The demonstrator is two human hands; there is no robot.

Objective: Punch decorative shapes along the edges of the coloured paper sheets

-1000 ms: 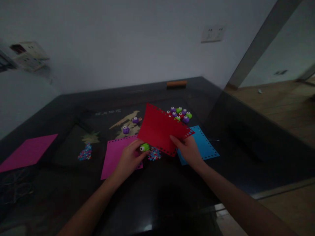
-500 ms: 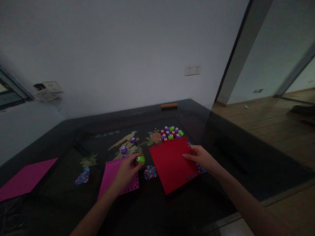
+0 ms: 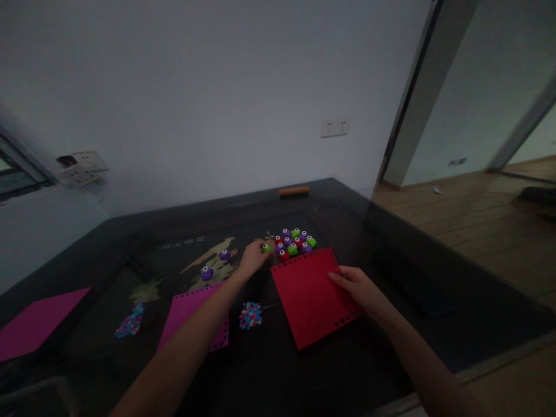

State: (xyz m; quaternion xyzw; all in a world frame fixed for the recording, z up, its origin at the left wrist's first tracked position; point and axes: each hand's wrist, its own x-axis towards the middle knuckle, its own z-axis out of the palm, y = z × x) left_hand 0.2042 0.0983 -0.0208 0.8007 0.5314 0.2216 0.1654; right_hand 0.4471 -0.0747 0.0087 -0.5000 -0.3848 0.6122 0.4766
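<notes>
My left hand (image 3: 255, 257) reaches over the dark table with its fingers closed on a small green one-eyed toy (image 3: 266, 248). That toy is at the left side of a cluster of similar purple, green and red toys (image 3: 293, 249). My right hand (image 3: 353, 284) grips the right edge of a red sheet (image 3: 310, 295) with punched holes along its borders, thumb on top. The sheet's near part is tilted, and its far edge lies just in front of the cluster. Under my left forearm lies a pink punched sheet (image 3: 186, 313), partly covered.
Two purple toys (image 3: 225, 255) stand left of my left hand. Small piles of coloured beads (image 3: 251, 315) lie between the sheets and farther left (image 3: 131, 321). Another pink sheet (image 3: 41, 324) is at the far left. An orange-brown roll (image 3: 294, 191) lies near the wall.
My left hand has carried the green toy forward and right, from above the pink sheet to the cluster. My right hand keeps hold of the red sheet, which looks slightly shifted.
</notes>
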